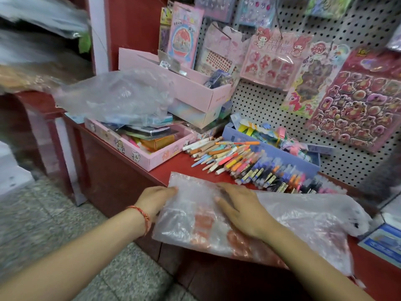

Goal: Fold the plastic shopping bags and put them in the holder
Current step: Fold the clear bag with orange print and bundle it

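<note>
A translucent plastic bag with red print is laid flat on the red counter, and its near edge is hanging a little over the counter's front. Its left edge is gripped by the left hand, whose fingertips are bent into the plastic and partly hidden by it. The bag is pressed down in the middle by the right hand, with fingers kept straight and slightly apart. A second, crumpled bag is seen further back, resting on the pink boxes. A row of pens is placed just behind the flat bag.
</note>
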`<state>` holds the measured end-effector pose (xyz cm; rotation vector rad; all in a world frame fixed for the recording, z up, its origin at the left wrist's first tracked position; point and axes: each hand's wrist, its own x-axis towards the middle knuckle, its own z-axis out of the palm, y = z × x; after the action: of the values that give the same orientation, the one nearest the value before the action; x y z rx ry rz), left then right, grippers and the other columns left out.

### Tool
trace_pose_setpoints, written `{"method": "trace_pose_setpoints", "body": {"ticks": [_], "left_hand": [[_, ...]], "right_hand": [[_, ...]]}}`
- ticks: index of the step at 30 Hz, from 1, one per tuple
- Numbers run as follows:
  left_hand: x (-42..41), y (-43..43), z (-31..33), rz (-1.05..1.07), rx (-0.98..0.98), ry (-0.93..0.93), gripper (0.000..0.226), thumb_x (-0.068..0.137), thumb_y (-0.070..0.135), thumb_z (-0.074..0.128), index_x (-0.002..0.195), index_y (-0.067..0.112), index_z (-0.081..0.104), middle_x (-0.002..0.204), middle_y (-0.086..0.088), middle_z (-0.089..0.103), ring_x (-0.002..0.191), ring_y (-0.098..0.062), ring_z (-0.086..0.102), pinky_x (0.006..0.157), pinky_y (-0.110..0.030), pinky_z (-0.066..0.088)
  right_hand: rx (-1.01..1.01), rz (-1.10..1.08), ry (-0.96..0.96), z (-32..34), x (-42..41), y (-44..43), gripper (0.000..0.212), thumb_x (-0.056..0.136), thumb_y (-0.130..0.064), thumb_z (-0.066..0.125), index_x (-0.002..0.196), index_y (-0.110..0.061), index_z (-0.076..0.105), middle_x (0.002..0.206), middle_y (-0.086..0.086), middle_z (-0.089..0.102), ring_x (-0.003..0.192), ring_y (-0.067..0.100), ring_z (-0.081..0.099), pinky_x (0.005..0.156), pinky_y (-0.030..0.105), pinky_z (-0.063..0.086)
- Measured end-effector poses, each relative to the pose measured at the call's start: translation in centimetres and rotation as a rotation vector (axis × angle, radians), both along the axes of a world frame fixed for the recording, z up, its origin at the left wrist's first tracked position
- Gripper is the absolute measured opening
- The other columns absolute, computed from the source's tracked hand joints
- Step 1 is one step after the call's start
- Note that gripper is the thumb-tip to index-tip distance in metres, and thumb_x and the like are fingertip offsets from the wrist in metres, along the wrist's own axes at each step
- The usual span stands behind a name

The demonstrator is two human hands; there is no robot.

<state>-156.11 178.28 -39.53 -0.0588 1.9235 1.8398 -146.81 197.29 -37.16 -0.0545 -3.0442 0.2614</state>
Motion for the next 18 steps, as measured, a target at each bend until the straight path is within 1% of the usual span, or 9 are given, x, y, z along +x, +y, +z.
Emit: {"method": "trace_pose_setpoints", "body": {"ticks": [2, 4, 6, 8, 10, 13, 15, 17, 18], "left_hand": [[0.3, 0.6, -0.2, 0.038, -0.053, 0.102, 0.021, 0.090, 0.022, 0.061, 0.078, 0.005, 0.058, 0.083, -0.014, 0.057, 0.077, -0.022, 0.051, 0.070, -0.030, 0.041], [0.7, 1.2, -0.1, 0.055, -0.125, 0.188, 0.029, 0.091, 0.027, 0.056, 0.071, 0.007, 0.051, 0.071, -0.010, 0.047, 0.068, -0.019, 0.042, 0.064, -0.029, 0.032], [1.0, 1.4, -0.1, 0.080, -0.174, 0.218, 0.042, 0.092, 0.029, 0.053, 0.057, 0.010, 0.040, 0.057, -0.004, 0.039, 0.057, -0.021, 0.035, 0.058, -0.031, 0.028], [1.1, 1.5, -0.2, 0.112, -0.177, 0.195, 0.047, 0.093, 0.031, 0.053, 0.052, 0.013, 0.036, 0.053, -0.002, 0.037, 0.054, -0.021, 0.036, 0.055, -0.032, 0.027], [1.2, 1.5, -0.3, 0.117, -0.215, 0.208, 0.047, 0.093, 0.030, 0.052, 0.052, 0.014, 0.036, 0.054, -0.002, 0.040, 0.053, -0.020, 0.037, 0.053, -0.031, 0.027], [1.3, 1.4, -0.5, 0.109, -0.350, 0.322, 0.047, 0.096, 0.026, 0.047, 0.053, 0.013, 0.034, 0.054, -0.001, 0.039, 0.053, -0.018, 0.037, 0.054, -0.036, 0.020], [1.3, 1.3, -0.8, 0.119, -0.412, 0.406, 0.044, 0.097, 0.027, 0.044, 0.056, 0.014, 0.036, 0.059, -0.002, 0.043, 0.063, -0.027, 0.043, 0.058, -0.032, 0.021], [1.4, 1.4, -1.1, 0.124, -0.459, 0.471, 0.040, 0.097, 0.032, 0.042, 0.061, 0.015, 0.040, 0.073, -0.010, 0.056, 0.079, -0.036, 0.052, 0.062, -0.031, 0.028], [1.4, 1.5, -1.2, 0.124, -0.484, 0.491, 0.037, 0.098, 0.034, 0.041, 0.066, 0.014, 0.044, 0.082, -0.014, 0.060, 0.086, -0.037, 0.055, 0.064, -0.032, 0.032]], "right_hand": [[0.092, -0.015, -0.007, 0.4, -1.4, 0.2, 0.042, 0.094, -0.049, 0.039, 0.122, -0.019, 0.049, 0.111, 0.003, 0.055, 0.108, 0.022, 0.046, 0.090, 0.033, 0.028], [0.105, 0.013, -0.042, 0.4, -2.6, 0.5, 0.021, 0.095, -0.036, 0.047, 0.094, -0.015, 0.050, 0.089, 0.002, 0.048, 0.087, 0.022, 0.044, 0.074, 0.032, 0.028], [0.030, 0.040, -0.078, 0.7, -3.4, 0.6, 0.019, 0.097, -0.027, 0.046, 0.085, -0.013, 0.043, 0.078, 0.000, 0.042, 0.072, 0.017, 0.040, 0.063, 0.030, 0.026], [-0.025, 0.041, -0.094, 1.3, -4.1, 0.6, 0.018, 0.100, -0.025, 0.040, 0.087, -0.012, 0.040, 0.071, -0.002, 0.039, 0.062, 0.012, 0.035, 0.059, 0.033, 0.027], [0.043, 0.038, -0.122, 1.7, -4.6, 0.5, 0.018, 0.101, -0.027, 0.035, 0.090, -0.013, 0.037, 0.068, -0.002, 0.039, 0.059, 0.014, 0.035, 0.060, 0.035, 0.028], [0.117, 0.022, -0.173, 1.2, -5.3, 0.4, 0.020, 0.102, -0.030, 0.032, 0.091, -0.013, 0.035, 0.068, -0.002, 0.037, 0.057, 0.016, 0.034, 0.061, 0.036, 0.032], [0.130, 0.005, -0.153, 0.5, -5.4, 0.3, 0.022, 0.102, -0.033, 0.031, 0.092, -0.013, 0.034, 0.070, 0.000, 0.041, 0.060, 0.021, 0.038, 0.061, 0.036, 0.034], [0.182, -0.038, -0.088, -0.1, -5.4, 0.1, 0.024, 0.102, -0.034, 0.030, 0.094, -0.012, 0.036, 0.082, 0.007, 0.055, 0.068, 0.028, 0.046, 0.063, 0.037, 0.036], [0.218, -0.059, -0.027, -0.3, -5.3, 0.0, 0.024, 0.102, -0.033, 0.034, 0.095, -0.011, 0.041, 0.090, 0.010, 0.059, 0.073, 0.030, 0.051, 0.065, 0.037, 0.038]]}}
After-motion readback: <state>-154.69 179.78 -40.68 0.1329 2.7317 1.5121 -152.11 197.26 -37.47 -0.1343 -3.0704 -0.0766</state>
